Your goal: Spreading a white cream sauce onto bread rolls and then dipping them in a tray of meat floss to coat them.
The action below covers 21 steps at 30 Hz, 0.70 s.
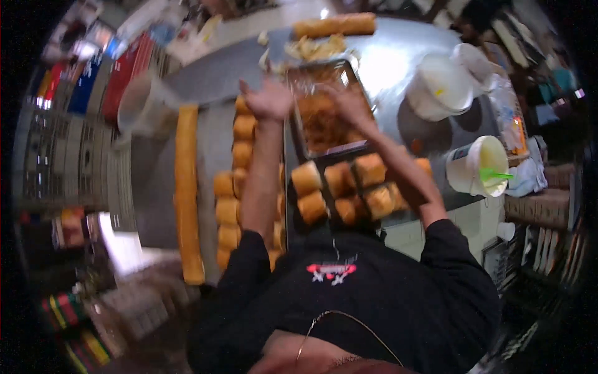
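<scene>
My left hand (268, 100) is raised at the left edge of a metal tray (341, 149), its fingers spread and nothing seen in them. Over the tray reaches my right hand (346, 103), its fingers smeared by motion. Brown shredded filling (317, 128) covers the tray's bottom. Left of it, golden roll pieces (243, 154) stand in rows, partly hidden by my left forearm. More roll pieces (306, 178) sit in pairs on a dark surface in front of the tray, some with pale cut ends. My right forearm crosses above the ones at the right.
A long uncut roll (187, 193) lies at the left, another (336, 25) at the far edge beside pale scraps (317, 47). White buckets (436, 93) stand at the right; the nearer bucket (461, 168) holds pale cream and a green utensil (497, 175). A whitish tub (142, 106) is at far left.
</scene>
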Motion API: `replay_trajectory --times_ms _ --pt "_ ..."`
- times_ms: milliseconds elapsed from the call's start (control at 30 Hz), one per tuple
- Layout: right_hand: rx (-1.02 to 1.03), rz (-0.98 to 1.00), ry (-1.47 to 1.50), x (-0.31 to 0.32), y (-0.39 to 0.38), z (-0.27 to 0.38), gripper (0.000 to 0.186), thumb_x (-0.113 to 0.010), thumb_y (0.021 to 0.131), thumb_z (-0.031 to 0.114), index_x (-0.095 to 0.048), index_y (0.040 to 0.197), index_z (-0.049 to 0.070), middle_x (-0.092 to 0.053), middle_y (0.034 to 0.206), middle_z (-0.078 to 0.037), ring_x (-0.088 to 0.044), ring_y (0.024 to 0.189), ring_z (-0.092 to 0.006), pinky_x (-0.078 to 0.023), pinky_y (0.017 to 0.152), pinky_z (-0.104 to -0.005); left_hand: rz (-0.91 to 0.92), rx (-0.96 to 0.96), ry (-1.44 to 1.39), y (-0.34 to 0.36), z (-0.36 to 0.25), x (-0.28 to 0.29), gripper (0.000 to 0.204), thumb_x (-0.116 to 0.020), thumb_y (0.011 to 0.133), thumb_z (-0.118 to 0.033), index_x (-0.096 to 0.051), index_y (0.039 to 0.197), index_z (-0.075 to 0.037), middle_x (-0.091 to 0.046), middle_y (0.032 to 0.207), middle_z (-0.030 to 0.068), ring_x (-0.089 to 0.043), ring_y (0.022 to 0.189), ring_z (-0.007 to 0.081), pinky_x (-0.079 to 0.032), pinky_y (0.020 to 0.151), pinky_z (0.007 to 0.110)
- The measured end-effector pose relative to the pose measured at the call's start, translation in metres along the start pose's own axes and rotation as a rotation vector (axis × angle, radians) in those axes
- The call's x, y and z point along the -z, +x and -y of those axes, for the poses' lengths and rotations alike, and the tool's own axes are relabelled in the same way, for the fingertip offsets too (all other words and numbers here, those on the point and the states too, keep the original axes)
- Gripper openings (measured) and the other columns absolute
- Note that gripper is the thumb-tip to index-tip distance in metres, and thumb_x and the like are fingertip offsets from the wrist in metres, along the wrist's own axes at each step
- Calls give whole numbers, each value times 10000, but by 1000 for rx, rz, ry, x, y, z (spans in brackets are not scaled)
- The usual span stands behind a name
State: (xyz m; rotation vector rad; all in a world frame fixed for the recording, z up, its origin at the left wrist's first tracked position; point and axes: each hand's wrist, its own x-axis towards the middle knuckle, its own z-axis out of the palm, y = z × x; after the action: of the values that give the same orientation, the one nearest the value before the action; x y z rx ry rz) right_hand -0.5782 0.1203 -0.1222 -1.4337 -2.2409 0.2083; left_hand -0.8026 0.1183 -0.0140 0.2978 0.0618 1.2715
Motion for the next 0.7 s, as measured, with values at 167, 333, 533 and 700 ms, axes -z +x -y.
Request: replay_trajectory --times_ms 167,333,533,700 --pt "-84 -122 178 54 -41 87 397 -762 776 194 -667 1134 52 -659 1138 -146 -591 1083 -337 -459 957 -442 -109 -353 386 -139 -98 -49 563 -509 951 -471 -479 1376 -103 -457 1400 183 -428 1294 363 -346 1085 605" --pt "353 338 133 4 -84 147 406 -746 705 157 -649 1096 108 -670 1063 -86 -557 1083 -299 -442 874 -466 -503 -366 601 -268 -77 -42 478 -460 1000 -380 -483 1360 -67 -512 1365 152 -476 1266 297 -393 1078 493" --pt "361 740 -181 -28 -70 167 475 -784 610 169 -630 1055 107 -655 1014 -62 -525 1100 -281 -381 906 -463 -789 -516 618 -343 -38 -43 408 -442 1017 -320 -530 1313 -53 -560 1335 132 -526 1224 266 -417 1044 442" --pt "358 563 -134 -41 -78 155 268 -735 730 256 -653 945 118 -656 925 -63 -543 1055 -296 -380 866 -525 -787 -531 610 -367 -27 -35 390 -437 1017 -309 -537 1304 -63 -576 1325 136 -536 1223 266 -421 1038 436"
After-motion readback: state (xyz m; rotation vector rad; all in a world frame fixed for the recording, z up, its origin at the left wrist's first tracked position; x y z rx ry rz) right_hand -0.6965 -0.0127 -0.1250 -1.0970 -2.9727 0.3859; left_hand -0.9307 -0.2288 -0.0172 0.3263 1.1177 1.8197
